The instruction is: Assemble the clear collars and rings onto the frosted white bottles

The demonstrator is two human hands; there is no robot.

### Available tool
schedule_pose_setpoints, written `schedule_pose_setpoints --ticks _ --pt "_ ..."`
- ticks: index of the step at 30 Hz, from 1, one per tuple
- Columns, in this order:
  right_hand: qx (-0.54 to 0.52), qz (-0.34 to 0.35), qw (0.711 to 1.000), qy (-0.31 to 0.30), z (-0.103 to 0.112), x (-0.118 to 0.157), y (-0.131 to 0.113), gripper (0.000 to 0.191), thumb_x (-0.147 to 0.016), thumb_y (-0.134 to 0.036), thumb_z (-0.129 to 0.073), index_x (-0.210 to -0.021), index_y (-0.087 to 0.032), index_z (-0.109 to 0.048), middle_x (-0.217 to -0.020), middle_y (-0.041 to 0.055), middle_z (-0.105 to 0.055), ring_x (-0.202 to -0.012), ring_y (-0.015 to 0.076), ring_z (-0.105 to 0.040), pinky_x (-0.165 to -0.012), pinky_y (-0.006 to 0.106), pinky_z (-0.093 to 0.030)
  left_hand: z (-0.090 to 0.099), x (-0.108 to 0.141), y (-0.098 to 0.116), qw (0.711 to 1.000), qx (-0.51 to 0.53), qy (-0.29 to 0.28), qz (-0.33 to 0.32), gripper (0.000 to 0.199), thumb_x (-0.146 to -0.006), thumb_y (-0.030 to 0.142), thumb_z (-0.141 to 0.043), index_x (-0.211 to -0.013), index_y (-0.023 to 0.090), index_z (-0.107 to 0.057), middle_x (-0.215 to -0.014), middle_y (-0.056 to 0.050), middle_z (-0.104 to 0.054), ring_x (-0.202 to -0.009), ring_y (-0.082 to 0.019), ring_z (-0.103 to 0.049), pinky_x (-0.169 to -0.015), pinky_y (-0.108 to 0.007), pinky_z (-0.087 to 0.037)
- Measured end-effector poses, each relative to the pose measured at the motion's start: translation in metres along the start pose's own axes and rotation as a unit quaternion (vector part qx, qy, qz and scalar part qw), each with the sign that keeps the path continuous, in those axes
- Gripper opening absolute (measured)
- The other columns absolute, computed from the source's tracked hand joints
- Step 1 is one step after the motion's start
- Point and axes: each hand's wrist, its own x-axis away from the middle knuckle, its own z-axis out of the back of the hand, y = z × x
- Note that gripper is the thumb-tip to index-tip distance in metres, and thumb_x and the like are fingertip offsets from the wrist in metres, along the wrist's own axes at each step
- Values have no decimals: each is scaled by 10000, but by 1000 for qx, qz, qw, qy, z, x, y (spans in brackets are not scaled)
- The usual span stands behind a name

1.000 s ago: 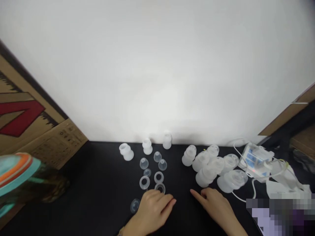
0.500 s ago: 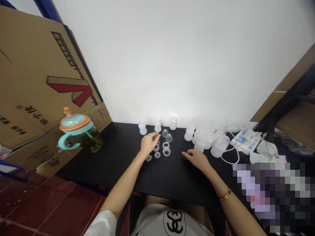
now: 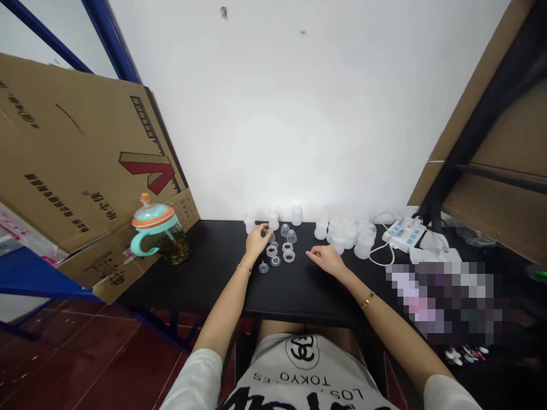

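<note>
My left hand (image 3: pixel 257 241) is closed, thumb and forefinger around a clear domed cap (image 3: pixel 270 234) that is partly hidden by the fingers. To its right stand two more clear domed caps (image 3: pixel 291 236). Nearer me lie several whitish bottle collar rings (image 3: pixel 289 257) and clear flanged discs, apparently silicone teats (image 3: pixel 263 267). My right hand (image 3: pixel 328 260) hovers low over the black table, fingers curled together with nothing visible in them, right of the rings. Behind the caps, three frosted white baby bottles (image 3: pixel 297 215) stand along the wall.
A cluster of frosted bottles (image 3: pixel 364 245) stands beyond my right hand. Farther right are a white power strip (image 3: pixel 405 234) with cables and a blurred-out item (image 3: pixel 410 290). A turquoise-lidded jug (image 3: pixel 160 233) stands left on the black table (image 3: pixel 205 279), beside a large cardboard sheet (image 3: pixel 98 142).
The camera view has tilted and shifted. My right hand has come slightly closer to the rings. My left fingers have drawn back a little to the left, still at the domed cap.
</note>
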Motion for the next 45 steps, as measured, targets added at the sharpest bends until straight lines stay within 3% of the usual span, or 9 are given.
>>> schedule_pose_setpoints --ticks 4,10,16,19,23,27,32,37,45 --pt "9 -8 999 -32 1 -5 -8 291 -949 -379 -570 -767 -217 -728 -662 10 -676 -640 164 -609 -565 263 -306 -3 -1 -6 1000 2 -19 -14 335 -911 387 -647 -1205 234 -701 -1258 -88 -684 -1119 -251 -653 -951 -340 -501" --pt "13 -6 998 -61 -5 -7 -17 153 -921 -342 -636 -964 -255 -753 -845 6 -741 -799 183 -676 -626 248 -403 -7 -2 -8 999 -21 -44 -10 278 -907 305 -646 -1172 238 -695 -1228 -64 -718 -1151 -257 -652 -969 -347 -497" --pt "32 103 993 -38 -25 -12 -19 437 -938 -330 -624 -1371 -274 -600 -1352 63 -633 -1128 237 -664 -848 303 -528 -5 -1 -8 998 -43 -49 -4 259 -900 298 -650 -1154 255 -679 -1216 -50 -727 -1095 -246 -669 -924 -330 -502" --pt "46 132 989 -40 -31 -16 -24 552 -949 -361 -610 -1485 -304 -494 -1489 75 -529 -1177 266 -655 -891 346 -554 -6 -2 -12 998 -40 -51 -9 248 -903 297 -647 -1148 260 -671 -1204 -54 -732 -1058 -241 -677 -920 -335 -501" --pt "68 165 982 -65 -33 -21 -33 555 -965 -414 -599 -1502 -348 -478 -1553 70 -464 -1148 265 -678 -899 360 -572 -9 -4 -19 998 -30 -45 -20 270 -893 299 -667 -1159 249 -668 -1169 -78 -732 -1001 -250 -687 -891 -374 -514" --pt "94 181 975 -92 -41 -24 -36 404 -979 -452 -587 -1365 -339 -621 -1520 32 -509 -1116 244 -696 -880 339 -583 -10 -5 -22 999 -30 -34 -26 273 -906 302 -667 -1178 274 -670 -1168 -86 -726 -1022 -269 -676 -906 -419 -507" --pt "77 163 981 -70 -49 -22 -25 332 -999 -391 -562 -1310 -325 -657 -1476 19 -568 -1133 227 -691 -909 319 -570 -12 -4 -20 999 -26 -32 -24 250 -899 320 -675 -1145 283 -698 -1171 -78 -724 -1011 -263 -672 -925 -418 -504" --pt "54 149 986 -57 -43 -16 -13 335 -987 -334 -572 -1305 -281 -662 -1469 54 -581 -1227 254 -647 -968 360 -551 -12 -2 -18 999 -18 -34 -15 309 -887 327 -669 -1166 201 -705 -1185 -102 -719 -980 -239 -676 -934 -360 -500" --pt "19 106 994 -31 -37 -14 -4 316 -937 -290 -625 -1245 -273 -697 -1441 69 -606 -1229 276 -644 -983 406 -544 -9 0 -15 999 -14 -39 7 325 -887 330 -662 -1191 217 -698 -1230 -93 -710 -1060 -249 -662 -921 -345 -494"
